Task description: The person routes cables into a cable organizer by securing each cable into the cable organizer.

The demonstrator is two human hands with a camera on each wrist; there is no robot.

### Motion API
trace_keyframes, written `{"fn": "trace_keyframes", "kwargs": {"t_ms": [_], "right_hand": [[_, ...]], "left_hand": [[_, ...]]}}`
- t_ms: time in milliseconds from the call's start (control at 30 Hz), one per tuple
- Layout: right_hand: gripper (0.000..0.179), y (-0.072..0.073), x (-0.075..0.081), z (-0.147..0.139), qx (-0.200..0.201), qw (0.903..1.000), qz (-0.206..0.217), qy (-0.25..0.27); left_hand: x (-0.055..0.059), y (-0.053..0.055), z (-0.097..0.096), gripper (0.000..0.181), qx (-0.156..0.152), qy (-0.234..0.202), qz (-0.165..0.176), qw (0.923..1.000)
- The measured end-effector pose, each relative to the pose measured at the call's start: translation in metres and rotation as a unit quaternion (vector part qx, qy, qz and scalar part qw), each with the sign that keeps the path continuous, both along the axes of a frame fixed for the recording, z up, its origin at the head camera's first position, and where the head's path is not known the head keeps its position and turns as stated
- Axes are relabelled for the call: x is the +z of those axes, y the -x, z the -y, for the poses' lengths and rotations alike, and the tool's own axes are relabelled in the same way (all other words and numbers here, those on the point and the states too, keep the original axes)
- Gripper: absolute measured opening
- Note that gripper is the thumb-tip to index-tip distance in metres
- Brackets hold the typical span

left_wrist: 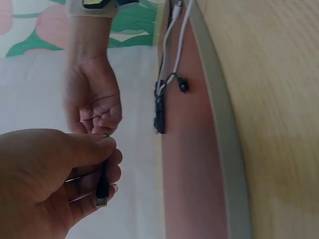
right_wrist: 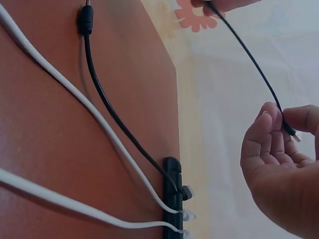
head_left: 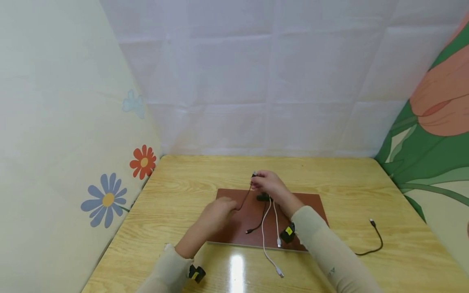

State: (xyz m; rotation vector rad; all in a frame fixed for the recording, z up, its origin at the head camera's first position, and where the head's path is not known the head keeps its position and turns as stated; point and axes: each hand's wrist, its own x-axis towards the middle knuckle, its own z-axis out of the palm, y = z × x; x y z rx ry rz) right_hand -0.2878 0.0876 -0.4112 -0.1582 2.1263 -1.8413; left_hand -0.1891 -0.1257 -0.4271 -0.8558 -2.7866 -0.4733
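A short black USB cable (right_wrist: 254,62) stretches between the two hands above a brown board (head_left: 238,228). My left hand (head_left: 220,211) pinches one end between thumb and fingers, its plug (left_wrist: 102,194) sticking out below them. At the cable's other end, my right hand (head_left: 269,183) pinches near the plug (right_wrist: 290,130), whose metal tip points away. Below the right hand, a black cable holder (right_wrist: 172,167) lies along the board's far edge. One black cable (right_wrist: 107,104) and two white cables (right_wrist: 99,119) run from its slots across the board.
Another black cable (head_left: 381,240) lies curved on the wooden table (head_left: 183,175) at the right, partly behind the right sleeve. One white cable's plug (head_left: 279,272) hangs past the board's near edge. A white cloth backdrop (head_left: 227,81) rises behind the table.
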Motion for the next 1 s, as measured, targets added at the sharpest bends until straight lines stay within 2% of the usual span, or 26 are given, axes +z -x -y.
{"fn": "trace_keyframes", "kwargs": {"t_ms": [67, 133, 233, 333, 467, 600, 833, 933, 1000], "right_hand": [[0.021, 0.001, -0.002, -0.003, 0.002, 1.0, 0.001, 0.008], [0.022, 0.001, -0.003, -0.007, 0.003, 1.0, 0.002, -0.005], [0.022, 0.002, -0.006, -0.011, 0.011, 0.9974, -0.014, -0.07], [0.025, 0.003, -0.009, -0.016, 0.024, 0.9904, -0.026, -0.134], [0.026, 0.005, -0.011, -0.022, 0.035, 0.9831, -0.029, -0.178], [0.02, 0.005, -0.011, -0.025, 0.029, 0.9704, -0.056, -0.233], [0.014, 0.003, -0.015, -0.022, 0.021, 0.9307, -0.13, -0.341], [0.016, 0.002, -0.018, -0.02, 0.02, 0.9227, -0.14, -0.359], [0.018, 0.002, -0.021, -0.019, 0.021, 0.9213, -0.144, -0.361]], "left_hand": [[-0.006, 0.001, -0.003, 0.005, -0.003, 0.004, -0.009, 0.9999], [-0.014, 0.003, -0.006, 0.006, -0.008, 0.017, -0.019, 0.9996], [-0.023, 0.005, -0.011, 0.009, -0.02, 0.046, -0.028, 0.9984], [-0.028, 0.006, -0.016, 0.013, -0.03, 0.07, -0.032, 0.9966], [-0.03, 0.006, -0.021, 0.016, -0.03, 0.08, -0.03, 0.9959], [-0.029, 0.006, -0.024, 0.017, -0.028, 0.082, -0.017, 0.9961], [-0.029, 0.007, -0.033, 0.017, -0.046, 0.106, -0.009, 0.9933], [-0.03, 0.008, -0.037, 0.02, -0.054, 0.121, -0.015, 0.9911], [-0.03, 0.009, -0.04, 0.023, -0.052, 0.136, -0.019, 0.9891]]}}
